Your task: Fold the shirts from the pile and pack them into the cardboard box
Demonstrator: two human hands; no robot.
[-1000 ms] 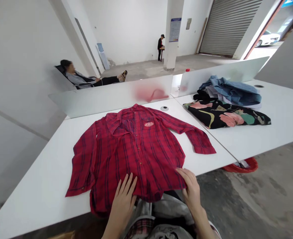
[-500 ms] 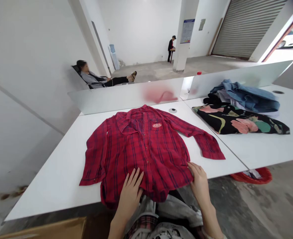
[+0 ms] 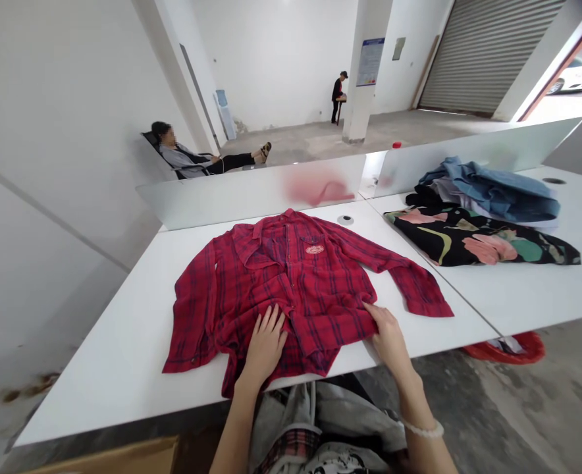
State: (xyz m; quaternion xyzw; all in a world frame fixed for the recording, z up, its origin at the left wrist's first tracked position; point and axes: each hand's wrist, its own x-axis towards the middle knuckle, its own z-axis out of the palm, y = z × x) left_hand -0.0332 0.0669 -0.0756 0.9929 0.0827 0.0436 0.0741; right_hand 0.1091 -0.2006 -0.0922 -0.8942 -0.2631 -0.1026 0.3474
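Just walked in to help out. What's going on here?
A person has both bare hands on a red plaid shirt spread on a white table. Their left hand lies open on its lower front, and their right hand touches its lower edge, where the cloth is rucked. A black floral garment and a blue denim garment lie on the adjoining table. Another person reclines farther back.

red plaid button-up shirt (image 3: 298,286) lying flat on its back, sleeves spread wide, little oval chest patch up top, front hem bunched and folded up between the left hand (image 3: 266,343) and right hand (image 3: 387,339).
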